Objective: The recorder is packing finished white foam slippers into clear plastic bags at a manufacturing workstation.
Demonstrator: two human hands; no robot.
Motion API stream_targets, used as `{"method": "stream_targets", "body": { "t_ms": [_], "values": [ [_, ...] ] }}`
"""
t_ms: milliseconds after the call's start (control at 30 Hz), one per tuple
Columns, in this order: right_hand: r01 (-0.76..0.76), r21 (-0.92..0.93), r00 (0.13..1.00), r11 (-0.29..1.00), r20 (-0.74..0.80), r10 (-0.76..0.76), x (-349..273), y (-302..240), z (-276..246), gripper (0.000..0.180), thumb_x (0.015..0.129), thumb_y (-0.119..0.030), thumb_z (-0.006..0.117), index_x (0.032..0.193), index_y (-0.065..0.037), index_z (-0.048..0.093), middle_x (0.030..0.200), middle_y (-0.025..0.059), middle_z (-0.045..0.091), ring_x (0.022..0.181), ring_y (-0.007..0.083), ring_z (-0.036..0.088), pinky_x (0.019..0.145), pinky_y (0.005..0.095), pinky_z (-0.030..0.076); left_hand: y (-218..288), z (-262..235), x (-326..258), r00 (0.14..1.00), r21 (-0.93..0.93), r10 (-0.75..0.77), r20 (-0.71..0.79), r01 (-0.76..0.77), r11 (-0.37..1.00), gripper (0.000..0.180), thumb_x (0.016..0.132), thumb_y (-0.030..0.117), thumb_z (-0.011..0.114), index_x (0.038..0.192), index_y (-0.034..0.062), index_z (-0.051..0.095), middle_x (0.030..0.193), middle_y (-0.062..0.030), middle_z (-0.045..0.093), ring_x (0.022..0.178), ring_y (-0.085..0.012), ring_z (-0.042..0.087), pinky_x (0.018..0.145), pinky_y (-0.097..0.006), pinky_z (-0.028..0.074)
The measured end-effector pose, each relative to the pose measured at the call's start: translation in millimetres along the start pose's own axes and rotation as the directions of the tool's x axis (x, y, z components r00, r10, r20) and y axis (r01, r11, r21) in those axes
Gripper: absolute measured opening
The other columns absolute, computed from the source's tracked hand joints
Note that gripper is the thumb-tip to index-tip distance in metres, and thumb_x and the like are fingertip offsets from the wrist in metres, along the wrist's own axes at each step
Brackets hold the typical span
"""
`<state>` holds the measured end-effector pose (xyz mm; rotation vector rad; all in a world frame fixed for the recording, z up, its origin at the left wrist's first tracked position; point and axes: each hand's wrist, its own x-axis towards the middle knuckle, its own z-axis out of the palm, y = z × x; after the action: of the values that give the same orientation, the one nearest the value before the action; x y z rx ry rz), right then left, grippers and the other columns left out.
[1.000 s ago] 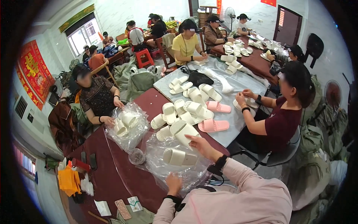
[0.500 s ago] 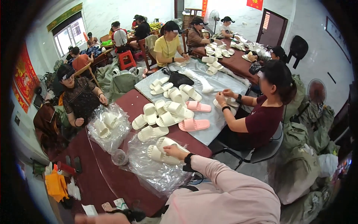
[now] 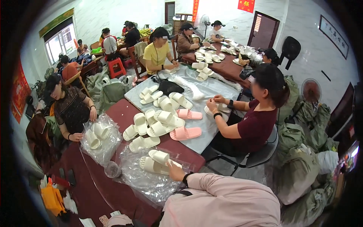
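Observation:
My right hand (image 3: 176,171) is closed on the heel end of a cream slipper (image 3: 159,156). This slipper overlaps a second cream slipper (image 3: 148,165), and both rest on clear plastic bags (image 3: 151,189) at the near side of the table. Of my left arm only a bit of pink sleeve (image 3: 119,221) shows at the bottom edge; the left hand itself is out of sight. Just beyond the pair lies another cream slipper (image 3: 144,143), with a heap of cream slippers (image 3: 166,118) behind it.
Two pink slippers (image 3: 185,133) lie beside the heap. A round clear tub (image 3: 112,169) stands left of the bags. Across the left side, a person (image 3: 72,106) touches bagged slippers (image 3: 99,136); on the right, a seated person (image 3: 253,121) handles a slipper. Sacks (image 3: 302,174) crowd the right.
The view has shifted, so the table sits further left. My right hand has moved lower along the slipper toward its heel. My left hand, blurred at the bottom edge before, has left the picture.

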<state>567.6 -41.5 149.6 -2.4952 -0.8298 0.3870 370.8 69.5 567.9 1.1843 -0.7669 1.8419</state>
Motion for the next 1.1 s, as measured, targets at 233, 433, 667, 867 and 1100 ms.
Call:
{"method": "stream_targets", "body": {
  "t_ms": [233, 433, 667, 867, 1100],
  "values": [
    [0.044, -0.166, 0.998, 0.985, 0.058, -0.035, -2, 17, 30, 0.069, 0.073, -0.012, 0.051, 0.134, -0.003, 0.02, 0.134, 0.0248, 0.027, 0.119, 0.0357, 0.035, 0.092, 0.0461, 0.036, -11, -9, -5, 0.99, -0.095, -0.138, 0.014, 0.138, 0.986, 0.032, 0.089, 0.032, 0.04, 0.119, 0.0212, 0.046, 0.126, -0.0092, 0.038, 0.115, -0.0273, 0.033, 0.094, -0.041, 0.028],
    [0.045, -0.188, 0.998, 0.981, 0.057, -0.035, -6, 15, 30, 0.068, 0.074, -0.014, 0.05, 0.134, -0.002, 0.02, 0.135, 0.0226, 0.027, 0.121, 0.0351, 0.034, 0.093, 0.049, 0.034, -15, -19, -8, 0.969, -0.146, -0.245, 0.041, 0.248, 0.958, 0.03, 0.088, 0.03, 0.04, 0.116, 0.0191, 0.046, 0.122, -0.0091, 0.039, 0.111, -0.0264, 0.035, 0.092, -0.04, 0.03],
    [0.011, -0.214, 0.997, 0.977, 0.078, 0.006, -1, 24, 35, 0.072, 0.07, -0.012, 0.053, 0.134, -0.002, 0.022, 0.135, 0.023, 0.029, 0.12, 0.0335, 0.037, 0.09, 0.0434, 0.038, -29, -16, -21, 0.923, -0.264, -0.377, 0.082, 0.384, 0.884, 0.028, 0.088, 0.027, 0.04, 0.112, 0.0165, 0.047, 0.118, -0.009, 0.041, 0.107, -0.0253, 0.037, 0.089, -0.039, 0.031],
    [0.023, -0.15, 0.994, 0.988, 0.11, -0.007, 4, 13, 41, 0.069, 0.071, -0.008, 0.05, 0.134, -0.003, 0.021, 0.136, 0.023, 0.027, 0.122, 0.0327, 0.034, 0.09, 0.0458, 0.037, -50, -1, -43, 0.872, -0.404, -0.474, 0.124, 0.481, 0.778, 0.026, 0.087, 0.025, 0.04, 0.109, 0.0144, 0.048, 0.114, -0.0089, 0.043, 0.103, -0.0244, 0.038, 0.086, -0.038, 0.032],
    [-0.057, -0.106, 0.995, 0.993, 0.074, 0.065, -2, 17, 28, 0.069, 0.072, -0.006, 0.048, 0.135, -0.004, 0.02, 0.136, 0.0237, 0.025, 0.123, 0.0327, 0.033, 0.09, 0.0463, 0.037, -60, 6, -55, 0.809, -0.46, -0.556, 0.191, 0.574, 0.677, 0.024, 0.087, 0.023, 0.04, 0.106, 0.0118, 0.049, 0.11, -0.0088, 0.045, 0.098, -0.0233, 0.04, 0.083, -0.036, 0.034]
  ]
}}
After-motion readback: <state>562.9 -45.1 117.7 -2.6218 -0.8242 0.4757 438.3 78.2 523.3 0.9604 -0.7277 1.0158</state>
